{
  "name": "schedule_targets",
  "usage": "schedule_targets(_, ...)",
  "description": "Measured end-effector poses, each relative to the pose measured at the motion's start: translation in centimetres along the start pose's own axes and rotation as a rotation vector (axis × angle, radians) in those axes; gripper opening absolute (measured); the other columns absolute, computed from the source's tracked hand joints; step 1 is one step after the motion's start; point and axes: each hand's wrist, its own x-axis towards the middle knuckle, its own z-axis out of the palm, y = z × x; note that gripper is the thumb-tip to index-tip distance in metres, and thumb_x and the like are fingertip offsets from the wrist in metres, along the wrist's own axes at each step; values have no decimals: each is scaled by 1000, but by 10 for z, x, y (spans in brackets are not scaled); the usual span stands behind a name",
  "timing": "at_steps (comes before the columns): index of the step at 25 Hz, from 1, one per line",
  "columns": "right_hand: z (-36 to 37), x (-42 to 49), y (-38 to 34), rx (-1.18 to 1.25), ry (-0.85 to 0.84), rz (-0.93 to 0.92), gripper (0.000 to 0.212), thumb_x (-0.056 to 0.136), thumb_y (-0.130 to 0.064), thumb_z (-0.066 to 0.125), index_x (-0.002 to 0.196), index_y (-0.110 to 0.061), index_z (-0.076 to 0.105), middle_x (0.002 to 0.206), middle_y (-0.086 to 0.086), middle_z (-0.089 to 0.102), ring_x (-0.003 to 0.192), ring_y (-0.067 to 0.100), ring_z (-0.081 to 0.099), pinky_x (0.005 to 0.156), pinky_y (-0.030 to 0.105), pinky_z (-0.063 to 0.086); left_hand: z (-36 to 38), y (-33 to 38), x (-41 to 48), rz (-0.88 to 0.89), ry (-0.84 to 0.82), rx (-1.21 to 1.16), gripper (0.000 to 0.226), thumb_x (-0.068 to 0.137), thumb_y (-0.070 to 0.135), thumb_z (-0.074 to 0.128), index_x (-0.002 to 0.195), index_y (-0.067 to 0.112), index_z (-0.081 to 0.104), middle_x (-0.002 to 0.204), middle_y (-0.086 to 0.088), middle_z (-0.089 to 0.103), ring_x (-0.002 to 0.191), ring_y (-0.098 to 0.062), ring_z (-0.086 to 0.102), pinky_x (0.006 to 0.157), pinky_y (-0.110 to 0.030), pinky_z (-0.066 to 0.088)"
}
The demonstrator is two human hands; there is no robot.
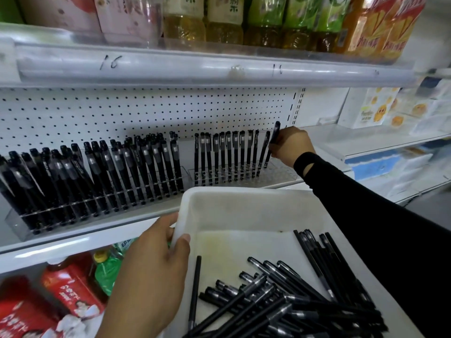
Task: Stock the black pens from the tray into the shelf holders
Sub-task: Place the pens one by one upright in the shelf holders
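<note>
The tray (244, 201) held a loose heap of pens (280, 296); the left hand (156, 259) gripped its rim. The left holder (17, 225) stood full, the right holder (280, 175) part-filled, at whose end the right hand (290, 145) pinched a pen (276, 130) upright. Above stood bottles (219, 20).

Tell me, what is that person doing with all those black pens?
A person is filling the shop shelf with pens. The right hand pinches one black pen and is at the end of the row in the right holder, which has open slots. The left hand grips the rim of the white tray, where a pile of loose pens waits. The left holder looks packed.
</note>
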Motion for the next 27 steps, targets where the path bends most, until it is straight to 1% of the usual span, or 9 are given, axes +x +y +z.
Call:
schedule_targets(3,9,-4,5,-17,-58,24,30,92,-30,63,69,-11,64,76,8,66,78,29,66,64,24,43,1,1,-1,4,-5,4,34,98,28,52,128,42,56,94,17,70,85,-5,69,78,-35,55)
schedule_targets(6,10,-1,2,-45,-146,50,34,96,-33,61,88,-3,73,95,14,71,91,31,67,81,30,53,1,2,0,5,-3,6,36,98,27,52,131,42,55,95,18,69,85,-5,69,77,-34,54)
schedule_targets(10,12,-3,-4,-56,-176,69,32,95,-34,62,100,-4,73,107,11,71,96,29,66,85,28,51,-1,3,-2,7,2,10,36,98,27,52,131,41,55,93,18,69,83,-7,69,80,-37,55)
schedule_targets(13,11,-10,1,159,-132,106,28,85,-30,77,105,-12,69,104,3,64,93,24,61,82,25,47,-1,2,-3,15,7,12,36,98,27,52,132,40,55,93,20,68,83,-6,69,79,-35,55)
schedule_targets(15,11,-14,1,301,-134,144,33,81,-31,81,105,-13,67,100,4,64,91,24,62,84,33,54,0,1,-2,14,8,8,36,98,27,52,131,41,55,92,20,67,84,-4,68,79,-34,55)
schedule_targets(19,13,-12,-2,321,-145,163,33,87,-34,76,104,-6,70,100,14,72,92,32,68,89,43,57,0,3,-3,13,2,6,36,98,27,52,131,40,55,92,23,67,86,-3,67,81,-35,55)
schedule_targets(23,14,-17,1,348,-121,211,37,87,-37,75,105,-5,69,104,17,71,95,36,69,90,45,56,0,-1,-1,21,14,7,34,99,27,52,128,43,55,92,22,68,83,-3,68,76,-32,54)
schedule_targets(25,6,-26,4,387,-84,214,33,85,-39,76,100,-12,64,101,12,70,91,33,69,85,44,58,0,-3,0,20,16,-2,32,99,27,52,126,44,55,91,20,68,82,-3,67,73,-31,53)
schedule_targets(27,-11,-42,6,308,-27,128,23,86,-37,74,88,-17,63,86,3,69,84,25,68,76,34,55,2,-2,1,25,10,0,30,98,27,52,123,44,57,89,17,68,81,-3,66,70,-30,51)
